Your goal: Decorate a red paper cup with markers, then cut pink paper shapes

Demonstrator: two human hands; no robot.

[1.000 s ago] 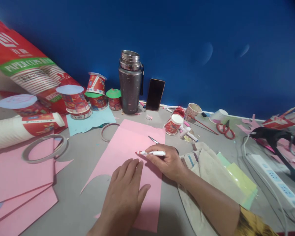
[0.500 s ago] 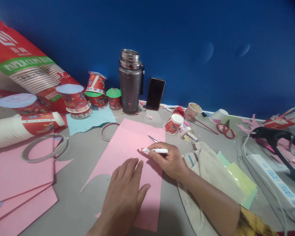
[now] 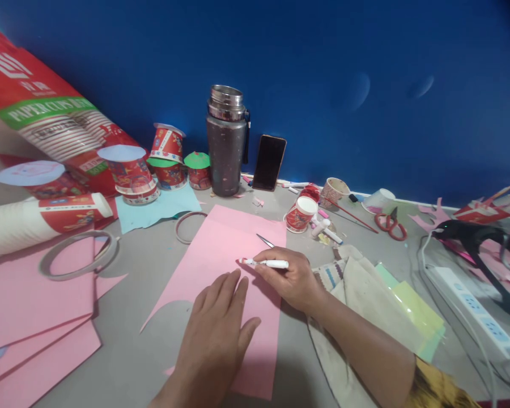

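A sheet of pink paper (image 3: pixel 221 243) with a curved cut in its left edge lies flat before me. My left hand (image 3: pixel 216 320) rests palm down on its lower part, fingers stretched out. Between the fingers of my right hand (image 3: pixel 291 280) is a white marker (image 3: pixel 276 264) with a red tip, held nearly level and pointing left over the sheet. Whether the tip touches the paper I cannot tell. A pointed metal blade (image 3: pixel 264 241) shows just beyond my right hand, its other end hidden beneath the hand.
Paper cups (image 3: pixel 301 214), a dark thermos (image 3: pixel 226 150) and a phone (image 3: pixel 270 162) stand along the blue wall. Tape rings (image 3: pixel 53 276) and pink sheets (image 3: pixel 38 300) are at left. To the right are a cloth (image 3: pixel 365 289), red-handled scissors (image 3: pixel 391 225) and a power strip (image 3: pixel 471 306).
My right hand and the marker have shifted very slightly left and down. My left hand stays in place on the pink paper.
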